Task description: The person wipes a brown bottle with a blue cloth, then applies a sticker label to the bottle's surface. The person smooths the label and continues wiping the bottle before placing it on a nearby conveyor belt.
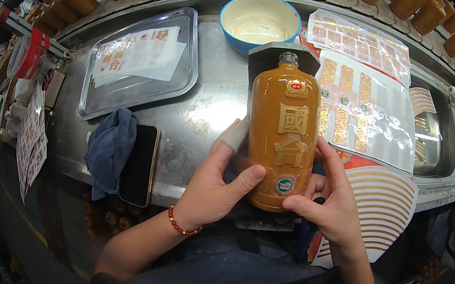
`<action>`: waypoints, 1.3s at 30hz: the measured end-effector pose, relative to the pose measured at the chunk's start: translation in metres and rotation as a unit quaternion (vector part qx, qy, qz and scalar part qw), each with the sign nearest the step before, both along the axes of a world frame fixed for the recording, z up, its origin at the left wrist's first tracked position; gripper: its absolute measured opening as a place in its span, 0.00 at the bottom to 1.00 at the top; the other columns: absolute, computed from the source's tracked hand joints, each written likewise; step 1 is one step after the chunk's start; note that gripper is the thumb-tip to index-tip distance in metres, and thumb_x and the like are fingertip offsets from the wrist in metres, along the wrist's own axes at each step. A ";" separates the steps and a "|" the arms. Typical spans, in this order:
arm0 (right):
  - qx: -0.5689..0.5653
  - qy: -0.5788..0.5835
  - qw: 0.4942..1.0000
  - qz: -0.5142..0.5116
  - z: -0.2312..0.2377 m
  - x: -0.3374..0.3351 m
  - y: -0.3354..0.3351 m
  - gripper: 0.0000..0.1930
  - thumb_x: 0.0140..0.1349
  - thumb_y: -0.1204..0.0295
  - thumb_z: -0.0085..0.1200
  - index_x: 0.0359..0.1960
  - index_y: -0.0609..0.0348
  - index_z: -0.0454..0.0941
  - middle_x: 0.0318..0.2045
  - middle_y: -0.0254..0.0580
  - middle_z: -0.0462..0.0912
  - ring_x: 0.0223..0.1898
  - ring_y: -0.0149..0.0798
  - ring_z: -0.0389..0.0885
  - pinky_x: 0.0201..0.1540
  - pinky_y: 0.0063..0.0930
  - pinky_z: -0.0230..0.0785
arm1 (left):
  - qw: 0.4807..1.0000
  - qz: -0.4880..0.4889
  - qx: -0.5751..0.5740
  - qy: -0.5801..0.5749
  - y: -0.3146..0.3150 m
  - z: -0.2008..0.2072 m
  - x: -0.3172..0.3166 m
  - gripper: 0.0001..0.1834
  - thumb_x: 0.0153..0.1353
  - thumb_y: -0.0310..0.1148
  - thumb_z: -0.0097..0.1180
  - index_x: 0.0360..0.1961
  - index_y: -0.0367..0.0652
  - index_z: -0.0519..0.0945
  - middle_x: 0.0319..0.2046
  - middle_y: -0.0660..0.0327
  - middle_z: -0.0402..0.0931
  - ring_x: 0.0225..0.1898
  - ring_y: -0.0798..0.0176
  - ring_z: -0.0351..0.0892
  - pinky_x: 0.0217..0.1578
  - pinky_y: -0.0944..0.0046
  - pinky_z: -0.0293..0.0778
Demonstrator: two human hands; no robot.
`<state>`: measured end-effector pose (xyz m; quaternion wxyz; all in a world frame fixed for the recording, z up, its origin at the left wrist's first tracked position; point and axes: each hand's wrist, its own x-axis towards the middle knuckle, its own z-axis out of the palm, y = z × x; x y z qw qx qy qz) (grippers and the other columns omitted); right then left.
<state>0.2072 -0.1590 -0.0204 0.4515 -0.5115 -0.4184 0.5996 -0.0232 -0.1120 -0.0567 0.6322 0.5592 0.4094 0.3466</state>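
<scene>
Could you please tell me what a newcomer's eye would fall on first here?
Likely the glossy brown bottle in the centre, held between the left hand and right hand. Next might come the blue bowl beyond it and the sheet of curved gold stripes on the right.

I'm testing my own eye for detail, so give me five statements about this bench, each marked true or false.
1. The left hand and right hand both touch the brown bottle. True.
2. A beaded bracelet is on the right wrist. False: the bracelet is on the left wrist.
3. The phone lies right of the blue cloth. True.
4. The metal tray holds nothing. False: printed sheets lie in the tray.
5. The blue bowl stands farther from the person than the bottle. True.
</scene>
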 end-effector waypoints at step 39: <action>-0.008 0.015 0.999 0.028 -0.009 0.014 0.005 0.54 0.52 0.77 0.78 0.78 0.65 0.54 0.69 0.47 0.68 0.30 0.19 0.73 0.33 0.13 0.68 | 0.995 -0.053 0.077 0.020 0.002 -0.013 -0.003 0.56 0.64 0.47 0.72 0.81 0.36 0.48 0.79 0.45 0.46 0.81 0.48 0.43 0.78 0.51 0.44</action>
